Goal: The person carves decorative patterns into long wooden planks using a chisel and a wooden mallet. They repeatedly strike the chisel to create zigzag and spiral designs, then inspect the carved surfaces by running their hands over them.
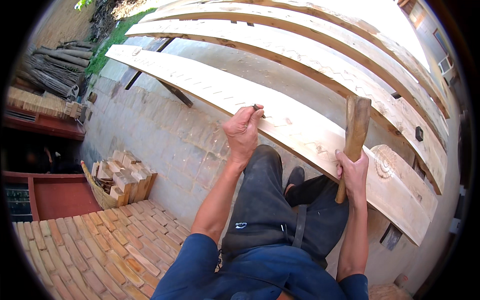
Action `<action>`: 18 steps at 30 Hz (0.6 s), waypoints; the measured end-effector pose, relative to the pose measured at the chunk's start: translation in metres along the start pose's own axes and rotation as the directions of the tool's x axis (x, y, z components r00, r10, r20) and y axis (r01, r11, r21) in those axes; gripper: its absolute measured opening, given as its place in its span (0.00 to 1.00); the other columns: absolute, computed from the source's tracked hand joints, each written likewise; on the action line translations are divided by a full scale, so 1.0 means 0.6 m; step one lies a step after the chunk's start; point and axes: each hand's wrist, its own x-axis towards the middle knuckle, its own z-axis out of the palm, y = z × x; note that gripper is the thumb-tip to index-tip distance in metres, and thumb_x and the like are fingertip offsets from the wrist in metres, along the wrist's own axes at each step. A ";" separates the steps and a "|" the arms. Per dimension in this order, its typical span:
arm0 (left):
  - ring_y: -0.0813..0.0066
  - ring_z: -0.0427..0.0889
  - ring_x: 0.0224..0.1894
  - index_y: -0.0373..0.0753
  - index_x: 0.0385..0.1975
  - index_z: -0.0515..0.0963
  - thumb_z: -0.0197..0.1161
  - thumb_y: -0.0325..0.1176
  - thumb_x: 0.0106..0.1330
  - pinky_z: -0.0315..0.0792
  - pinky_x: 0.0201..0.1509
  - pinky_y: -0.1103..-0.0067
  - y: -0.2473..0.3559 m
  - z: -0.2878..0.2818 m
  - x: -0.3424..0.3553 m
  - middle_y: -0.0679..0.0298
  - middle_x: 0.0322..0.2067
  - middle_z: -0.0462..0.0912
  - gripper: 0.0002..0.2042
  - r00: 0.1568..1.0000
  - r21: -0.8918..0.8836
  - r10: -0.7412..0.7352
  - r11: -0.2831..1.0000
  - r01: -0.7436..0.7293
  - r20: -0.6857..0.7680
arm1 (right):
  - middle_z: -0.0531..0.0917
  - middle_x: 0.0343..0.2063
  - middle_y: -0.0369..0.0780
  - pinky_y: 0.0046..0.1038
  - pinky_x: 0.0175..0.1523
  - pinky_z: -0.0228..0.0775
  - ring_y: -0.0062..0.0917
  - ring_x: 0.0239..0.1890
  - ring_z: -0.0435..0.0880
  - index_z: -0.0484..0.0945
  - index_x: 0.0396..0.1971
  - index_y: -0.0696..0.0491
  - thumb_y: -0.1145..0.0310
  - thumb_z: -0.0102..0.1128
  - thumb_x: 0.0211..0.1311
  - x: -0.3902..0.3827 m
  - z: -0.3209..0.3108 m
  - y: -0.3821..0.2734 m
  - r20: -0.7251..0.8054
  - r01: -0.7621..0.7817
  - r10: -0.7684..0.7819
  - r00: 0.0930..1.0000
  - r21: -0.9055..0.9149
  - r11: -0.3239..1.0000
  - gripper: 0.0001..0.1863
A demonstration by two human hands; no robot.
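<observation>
A long pale wooden beam (200, 87) runs slantwise in front of me, with zigzag marks along its top and a carved rosette (385, 161) near its right end. My left hand (243, 131) is closed around a short dark tool that looks like a chisel (257, 108), at the beam's near edge. Most of that tool is hidden by my fingers. My right hand (354, 172) grips a wooden mallet (357, 125) by its handle, head up, over the beam to the left of the rosette.
More beams (300, 55) lie parallel beyond, on dark supports (175, 93). A small dark block (419, 133) sits on one. At left are a basket of wood blocks (122, 177), a log pile (62, 62) and a brick surface (100, 245). My legs (280, 200) are just below the beam.
</observation>
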 end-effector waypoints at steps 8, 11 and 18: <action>0.67 0.90 0.34 0.30 0.39 0.86 0.72 0.20 0.68 0.81 0.40 0.76 0.002 0.008 -0.001 0.56 0.35 0.92 0.03 0.992 0.142 0.103 0.984 -0.111 0.067 | 0.77 0.21 0.33 0.22 0.20 0.66 0.14 0.16 0.74 0.77 0.43 0.59 0.71 0.73 0.67 -0.004 0.002 0.005 -0.002 0.031 -0.031 1.000 -0.037 0.999 0.13; 0.66 0.90 0.34 0.30 0.39 0.86 0.73 0.20 0.68 0.81 0.39 0.75 0.000 0.006 -0.001 0.56 0.35 0.92 0.03 0.991 0.166 0.100 0.980 -0.113 0.088 | 0.77 0.21 0.33 0.22 0.20 0.66 0.14 0.16 0.74 0.77 0.43 0.59 0.71 0.73 0.67 -0.005 0.003 0.003 -0.003 0.019 -0.020 1.000 -0.045 0.999 0.14; 0.66 0.91 0.35 0.32 0.40 0.88 0.74 0.21 0.67 0.81 0.39 0.75 -0.002 0.009 -0.003 0.56 0.36 0.92 0.04 0.992 0.170 0.090 0.980 -0.104 0.084 | 0.78 0.22 0.32 0.22 0.21 0.66 0.14 0.17 0.74 0.77 0.43 0.59 0.70 0.74 0.67 -0.005 0.002 0.004 -0.001 0.031 -0.032 1.000 -0.071 0.997 0.14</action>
